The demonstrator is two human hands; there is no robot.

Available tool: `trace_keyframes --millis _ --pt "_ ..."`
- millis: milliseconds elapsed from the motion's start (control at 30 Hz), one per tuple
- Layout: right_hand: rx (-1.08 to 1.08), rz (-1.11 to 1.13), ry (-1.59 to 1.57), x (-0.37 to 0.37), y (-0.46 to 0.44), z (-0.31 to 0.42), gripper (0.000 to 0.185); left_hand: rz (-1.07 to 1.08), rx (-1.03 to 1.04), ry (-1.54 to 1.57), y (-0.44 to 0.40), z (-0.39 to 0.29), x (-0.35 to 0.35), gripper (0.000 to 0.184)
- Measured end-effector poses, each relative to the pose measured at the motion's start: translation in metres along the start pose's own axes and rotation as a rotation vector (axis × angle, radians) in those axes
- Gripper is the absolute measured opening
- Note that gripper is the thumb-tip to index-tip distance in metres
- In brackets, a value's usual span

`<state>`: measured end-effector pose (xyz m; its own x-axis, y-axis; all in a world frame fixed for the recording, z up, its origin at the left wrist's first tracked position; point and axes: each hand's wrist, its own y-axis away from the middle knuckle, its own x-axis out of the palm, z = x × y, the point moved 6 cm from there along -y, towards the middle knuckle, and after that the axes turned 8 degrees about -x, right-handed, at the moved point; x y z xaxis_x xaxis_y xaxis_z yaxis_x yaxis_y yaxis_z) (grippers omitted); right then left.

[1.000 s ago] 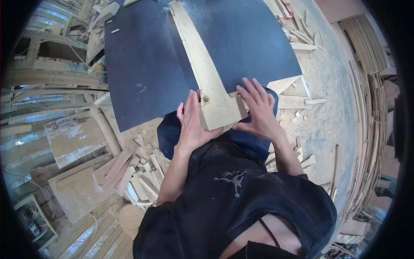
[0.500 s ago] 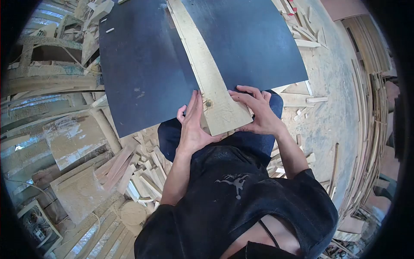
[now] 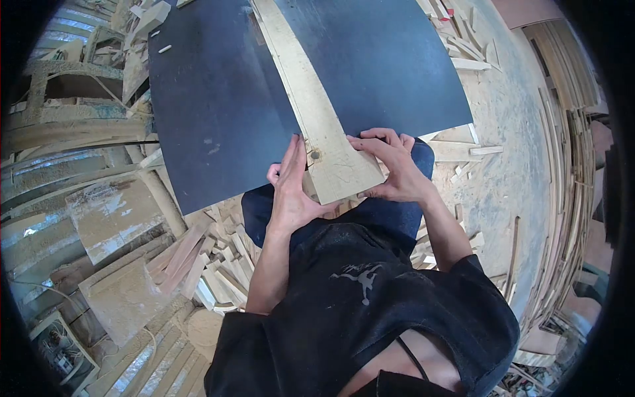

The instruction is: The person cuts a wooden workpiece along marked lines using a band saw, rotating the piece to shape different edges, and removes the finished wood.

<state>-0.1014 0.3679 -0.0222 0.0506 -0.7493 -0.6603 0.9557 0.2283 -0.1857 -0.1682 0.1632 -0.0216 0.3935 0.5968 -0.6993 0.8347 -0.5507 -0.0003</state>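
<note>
A long pale wooden board (image 3: 307, 99) with a curved right edge lies lengthwise on a dark tabletop (image 3: 218, 112). Its wide near end, marked by a dark knot, overhangs the front edge. My left hand (image 3: 291, 195) grips the left side of that end, fingers along the edge and thumb toward the underside. On the right, my right hand (image 3: 397, 172) holds the flared corner, with fingertips on the edge and the thumb low at the near end. The far tip of the board runs out of view at the top.
Two white chalk-like sticks (image 3: 165, 48) lie at the tabletop's left. Wood offcuts (image 3: 231, 268) are heaped on the floor below left, with more scraps (image 3: 463, 49) at right. Long strips of wood (image 3: 562, 198) lean along the far right. Dusty boards (image 3: 116, 212) stand at left.
The board has shifted slightly to the left and away from me, with both hands staying on its near end. The view has moved a little too.
</note>
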Motion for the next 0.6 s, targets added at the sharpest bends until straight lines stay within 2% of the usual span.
trace_keyframes --millis 67,167,267,600 --pt "0.058 0.001 -0.003 -0.003 -0.004 0.008 0.099 0.009 -0.006 0.007 0.000 -0.001 0.000 0.131" --pt "-0.028 0.026 0.022 -0.006 -0.018 0.016 0.109 0.024 -0.009 0.023 0.002 -0.002 -0.001 0.132" --pt "0.004 0.078 -0.130 -0.002 -0.014 0.010 0.112 0.032 0.007 0.050 0.004 0.000 -0.001 0.133" --pt "-0.006 0.158 -0.125 0.003 -0.008 0.012 0.114 0.035 0.060 0.017 0.015 0.005 0.003 0.135"
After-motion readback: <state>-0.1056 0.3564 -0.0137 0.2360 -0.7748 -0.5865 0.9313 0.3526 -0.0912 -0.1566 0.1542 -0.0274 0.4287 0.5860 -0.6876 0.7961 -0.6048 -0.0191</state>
